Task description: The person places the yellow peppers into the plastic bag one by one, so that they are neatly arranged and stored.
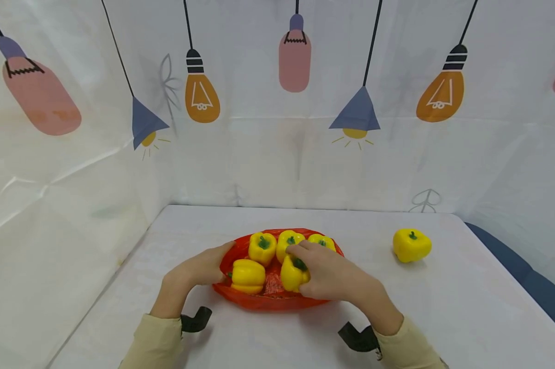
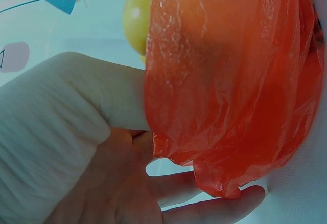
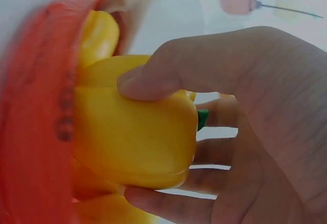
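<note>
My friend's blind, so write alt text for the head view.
A person's right hand holds a blocky yellow bell pepper among others in an open red plastic bag; the left hand grips the bag's left edge. Another yellow pepper lies on the white tabletop at right.

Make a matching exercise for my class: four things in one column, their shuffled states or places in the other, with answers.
1. left grip
2. right grip
3. red bag
4. lone pepper

A. on the table, outside the bag
B. containing several yellow peppers
C. holding the bag's edge
D. holding a yellow pepper

Pairs: 1-C, 2-D, 3-B, 4-A
</note>
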Available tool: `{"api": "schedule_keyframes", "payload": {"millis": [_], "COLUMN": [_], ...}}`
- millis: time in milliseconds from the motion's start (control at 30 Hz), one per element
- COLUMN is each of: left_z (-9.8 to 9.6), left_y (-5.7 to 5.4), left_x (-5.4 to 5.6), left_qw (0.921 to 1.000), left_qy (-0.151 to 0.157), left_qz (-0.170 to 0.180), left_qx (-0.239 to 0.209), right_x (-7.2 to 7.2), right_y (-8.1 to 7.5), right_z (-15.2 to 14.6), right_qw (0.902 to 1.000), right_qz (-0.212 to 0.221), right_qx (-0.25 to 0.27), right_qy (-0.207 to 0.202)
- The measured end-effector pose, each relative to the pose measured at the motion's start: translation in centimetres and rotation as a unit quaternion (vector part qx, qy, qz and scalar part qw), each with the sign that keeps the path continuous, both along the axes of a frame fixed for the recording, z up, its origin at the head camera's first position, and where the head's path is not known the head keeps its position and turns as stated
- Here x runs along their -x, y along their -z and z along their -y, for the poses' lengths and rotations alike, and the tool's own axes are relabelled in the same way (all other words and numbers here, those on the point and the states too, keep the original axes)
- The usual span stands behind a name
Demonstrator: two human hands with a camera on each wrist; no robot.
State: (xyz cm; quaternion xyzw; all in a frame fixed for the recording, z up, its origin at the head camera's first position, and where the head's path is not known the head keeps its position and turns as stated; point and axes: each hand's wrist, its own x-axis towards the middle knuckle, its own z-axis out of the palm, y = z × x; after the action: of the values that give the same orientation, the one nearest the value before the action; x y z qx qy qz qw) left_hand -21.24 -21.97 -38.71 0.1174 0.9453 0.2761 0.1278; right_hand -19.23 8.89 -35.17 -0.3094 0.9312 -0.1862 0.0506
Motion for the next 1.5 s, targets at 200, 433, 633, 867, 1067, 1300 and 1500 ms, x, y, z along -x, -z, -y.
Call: {"api": "schedule_keyframes", "payload": {"millis": [200, 433, 633, 867, 1067, 1300, 1500], "left_z": [-0.1, -0.2, -0.2, -0.2, -0.2, -0.3, -0.3], "left_y": [-0.2, -0.4, -0.3, -0.1, -0.1, -0.1, 0.1], "left_x": [0.0, -0.1, 0.0, 0.1, 0.1, 0.0, 0.1], "left_qw": [1.0000, 1.0000, 1.0000, 0.9999, 0.9999, 0.9998, 0.9997], "left_qy": [0.000, -0.001, -0.001, -0.007, -0.007, -0.007, -0.018], "left_qz": [0.001, 0.003, 0.004, 0.008, 0.007, 0.010, 0.014], "left_qx": [0.000, -0.002, 0.003, 0.004, 0.000, -0.016, -0.011], "right_x": [0.2, 0.1, -0.2, -0.3, -0.3, 0.2, 0.9], "right_y": [1.9, 2.9, 2.7, 2.0, 1.0, -0.4, -0.9], "right_z": [1.6, 2.3, 2.2, 1.8, 0.5, -1.5, -4.2], "right_qw": [0.9979, 0.9935, 0.9909, 0.9923, 0.9963, 0.9968, 0.9968], "right_qz": [-0.036, -0.058, -0.077, -0.047, -0.014, 0.013, 0.004], "right_qx": [-0.047, -0.097, -0.110, -0.114, -0.081, -0.053, -0.033], "right_qy": [-0.025, -0.014, -0.008, 0.005, 0.024, 0.059, 0.072]}}
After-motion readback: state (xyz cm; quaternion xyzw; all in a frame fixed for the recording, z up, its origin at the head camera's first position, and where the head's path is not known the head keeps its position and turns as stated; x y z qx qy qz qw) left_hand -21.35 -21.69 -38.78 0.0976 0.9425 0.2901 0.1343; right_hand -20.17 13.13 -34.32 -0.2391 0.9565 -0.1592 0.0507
